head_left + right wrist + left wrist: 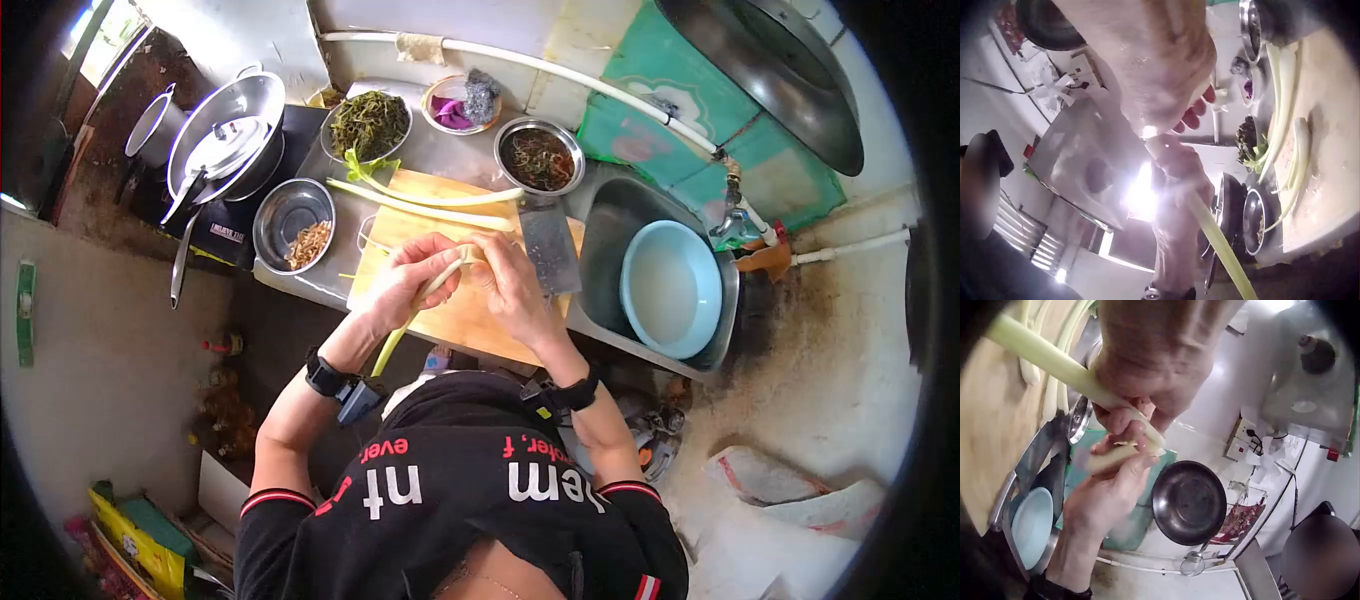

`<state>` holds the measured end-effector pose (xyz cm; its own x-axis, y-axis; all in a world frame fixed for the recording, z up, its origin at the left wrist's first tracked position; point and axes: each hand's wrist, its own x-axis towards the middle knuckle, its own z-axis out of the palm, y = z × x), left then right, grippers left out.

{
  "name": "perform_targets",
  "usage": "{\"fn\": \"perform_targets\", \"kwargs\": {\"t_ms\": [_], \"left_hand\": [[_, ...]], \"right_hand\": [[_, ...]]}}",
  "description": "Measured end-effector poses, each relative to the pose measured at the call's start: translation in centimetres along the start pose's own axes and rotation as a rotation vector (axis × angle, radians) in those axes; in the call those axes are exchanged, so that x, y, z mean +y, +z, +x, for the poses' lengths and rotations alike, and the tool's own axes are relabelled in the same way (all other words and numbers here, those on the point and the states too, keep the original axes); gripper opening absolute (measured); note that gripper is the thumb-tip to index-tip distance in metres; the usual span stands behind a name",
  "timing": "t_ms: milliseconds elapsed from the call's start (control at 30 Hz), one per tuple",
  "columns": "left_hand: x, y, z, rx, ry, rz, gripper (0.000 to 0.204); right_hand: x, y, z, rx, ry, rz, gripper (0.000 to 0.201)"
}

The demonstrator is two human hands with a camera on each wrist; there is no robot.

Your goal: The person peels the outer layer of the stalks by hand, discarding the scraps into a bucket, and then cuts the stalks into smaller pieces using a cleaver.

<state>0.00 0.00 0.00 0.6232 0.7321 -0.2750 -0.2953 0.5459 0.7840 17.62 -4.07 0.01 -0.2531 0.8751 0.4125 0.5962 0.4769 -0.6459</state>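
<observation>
Above the front of the wooden cutting board (pixel 470 328), both hands meet at the pale end of a celery stalk (pixel 392 348). My left hand (pixel 412 278) grips the stalk, whose green length hangs down toward the body. At the same end, my right hand (pixel 512 287) pinches a pale piece between thumb and fingers. In the left wrist view, that pale piece (pixel 1113 459) sticks out sideways from the right hand (pixel 1107 499). More celery stalks (pixel 425 208) lie across the back of the board. A cleaver (pixel 550 252) rests at the board's right side.
To the right, a light blue basin (pixel 630 290) sits in the metal sink (pixel 603 215). Along the back stand a bowl of dark greens (pixel 370 125), a bowl with purple pieces (pixel 452 112) and a metal bowl of dark strands (pixel 540 160). A steel bowl (pixel 275 215) is left of the board.
</observation>
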Motion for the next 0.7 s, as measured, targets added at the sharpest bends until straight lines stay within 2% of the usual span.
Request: {"fn": "perform_targets", "kwargs": {"t_ms": [67, 100, 167, 200, 267, 400, 467, 600, 700], "left_hand": [[-0.2, 0.2, 0.3, -0.003, -0.004, -0.046, 0.015], [-1.4, 1.4, 0.8, -0.023, 0.007, -0.086, 0.015], [-2.1, 1.8, 0.9, -0.010, 0.034, -0.104, 0.016], [-2.6, 2.2, 1.4, 0.020, 0.039, -0.126, 0.015], [-2.8, 2.0, 1.5, 0.028, 0.035, -0.111, 0.015], [-3.1, 2.4, 1.2, 0.085, 0.023, -0.086, 0.015], [-3.4, 2.7, 1.5, 0.119, 0.051, -0.089, 0.016], [-3.6, 3.2, 1.1, 0.180, 0.060, -0.021, 0.018], [-3.4, 3.7, 0.9, 0.219, 0.040, 0.014, 0.018]], "right_hand": [[0.1, 1.2, -0.5, 0.128, 0.077, 0.200, 0.024], [0.0, 0.4, -1.3, 0.101, 0.082, 0.163, 0.024], [-0.5, 1.5, -1.5, 0.246, 0.215, 0.405, 0.024], [-0.2, 1.8, -1.7, 0.241, 0.215, 0.397, 0.024], [0.2, 2.8, -1.8, 0.341, 0.236, 0.460, 0.026], [-0.6, 3.2, -1.8, 0.374, 0.317, 0.564, 0.032], [-0.7, 3.3, -1.8, 0.351, 0.421, 0.831, 0.038], [-1.4, 3.6, -1.1, 0.484, 0.413, 0.802, 0.043], [-0.9, 4.2, -1.0, 0.562, 0.419, 0.912, 0.046]]}}
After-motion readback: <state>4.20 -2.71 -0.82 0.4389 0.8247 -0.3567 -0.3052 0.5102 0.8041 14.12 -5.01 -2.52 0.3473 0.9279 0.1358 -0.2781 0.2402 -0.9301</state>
